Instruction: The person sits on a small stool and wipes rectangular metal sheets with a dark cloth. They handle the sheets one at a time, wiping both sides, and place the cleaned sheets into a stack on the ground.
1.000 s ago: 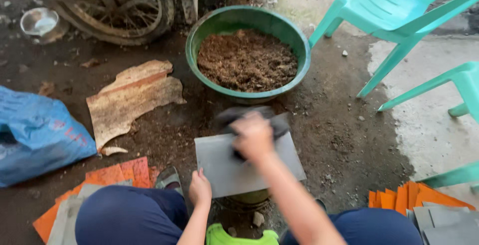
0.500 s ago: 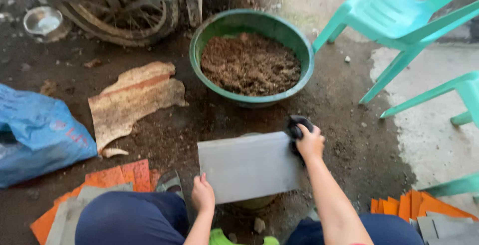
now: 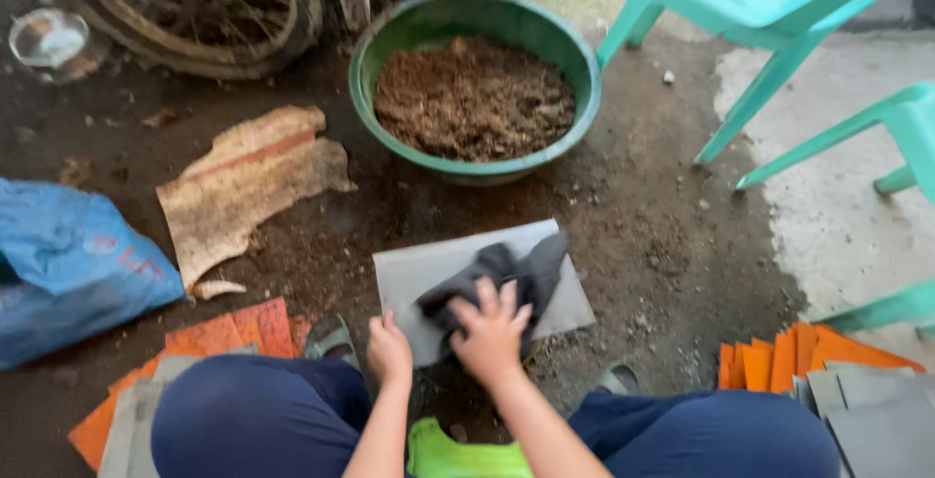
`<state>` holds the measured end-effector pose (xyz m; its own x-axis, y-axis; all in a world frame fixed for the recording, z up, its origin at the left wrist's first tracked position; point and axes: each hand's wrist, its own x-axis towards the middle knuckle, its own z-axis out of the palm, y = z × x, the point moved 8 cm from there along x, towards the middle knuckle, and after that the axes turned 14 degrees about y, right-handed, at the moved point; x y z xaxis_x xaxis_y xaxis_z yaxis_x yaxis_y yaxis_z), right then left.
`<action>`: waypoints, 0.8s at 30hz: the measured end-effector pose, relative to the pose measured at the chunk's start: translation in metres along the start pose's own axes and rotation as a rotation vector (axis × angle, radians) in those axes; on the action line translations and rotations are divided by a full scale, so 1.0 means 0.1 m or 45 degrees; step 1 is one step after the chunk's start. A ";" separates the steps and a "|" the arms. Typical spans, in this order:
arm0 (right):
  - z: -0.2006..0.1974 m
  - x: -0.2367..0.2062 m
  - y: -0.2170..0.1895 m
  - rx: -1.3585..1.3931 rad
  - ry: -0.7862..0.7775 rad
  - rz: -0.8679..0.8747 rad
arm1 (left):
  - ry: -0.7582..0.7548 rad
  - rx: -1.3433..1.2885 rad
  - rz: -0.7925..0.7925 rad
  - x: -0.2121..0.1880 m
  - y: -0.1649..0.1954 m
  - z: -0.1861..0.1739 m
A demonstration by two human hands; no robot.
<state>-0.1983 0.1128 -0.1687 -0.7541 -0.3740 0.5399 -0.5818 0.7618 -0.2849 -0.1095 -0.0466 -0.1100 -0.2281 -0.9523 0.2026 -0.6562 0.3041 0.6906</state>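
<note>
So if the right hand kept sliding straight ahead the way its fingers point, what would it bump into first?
Beyond the dark cloth it presses on the grey sheet, the right hand would probably meet the green basin of brown soil, across bare dirt; depth is hard to judge.

My cloth (image 3: 506,278) is dark grey on a paler grey sheet (image 3: 570,298). The basin (image 3: 394,50) is green, full of brown soil (image 3: 474,98). Chairs (image 3: 769,1) turquoise, bag (image 3: 68,264) blue, stacked sheets (image 3: 769,361) orange and grey.
</note>
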 end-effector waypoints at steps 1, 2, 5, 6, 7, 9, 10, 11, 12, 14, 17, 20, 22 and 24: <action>0.00 -0.03 0.23 -0.051 -0.015 0.067 | -0.029 0.016 -0.019 -0.01 -0.02 0.03; -0.02 -0.04 0.47 -0.104 -0.023 0.139 | -0.060 0.027 -0.030 -0.01 -0.03 0.05; -0.25 0.03 1.01 -0.228 0.160 0.297 | -0.066 0.005 -0.016 -0.03 -0.02 0.07; -0.34 0.06 1.11 -0.274 0.217 0.324 | -0.059 0.008 -0.017 -0.03 -0.03 0.05; -0.41 0.10 1.20 -0.259 0.251 0.378 | -0.087 0.019 -0.033 -0.04 -0.04 0.05; -0.57 0.20 1.36 -0.253 0.298 0.500 | -0.124 0.030 -0.057 -0.04 -0.06 0.01; -0.65 0.24 1.42 -0.264 0.310 0.565 | -0.137 -0.003 -0.066 -0.03 -0.06 -0.02; -0.72 0.30 1.51 -0.252 0.283 0.644 | -0.147 -0.037 -0.072 -0.03 -0.07 -0.06; -0.80 0.36 1.59 -0.240 0.253 0.725 | -0.157 -0.069 -0.077 -0.02 -0.08 -0.09; -0.94 0.48 1.77 -0.429 0.101 0.812 | -0.168 -0.020 -0.085 -0.01 -0.13 -0.15; -1.21 0.78 1.73 -0.300 0.238 0.668 | -0.151 -0.061 -0.085 0.02 -0.18 -0.19; -1.18 0.97 1.24 -0.150 0.245 0.354 | -0.139 -0.108 -0.132 0.06 -0.28 -0.17; -0.97 0.92 0.73 -0.092 0.163 0.185 | -0.137 -0.111 -0.144 0.08 -0.30 -0.16; -0.67 0.72 0.13 -0.004 0.061 -0.033 | -0.141 -0.108 -0.143 0.09 -0.31 -0.13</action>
<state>-0.2400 0.1316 -0.0803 -0.7231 -0.3683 0.5843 -0.6003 0.7536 -0.2680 -0.0819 -0.0650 -0.1198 -0.2375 -0.9703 0.0466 -0.6199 0.1883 0.7618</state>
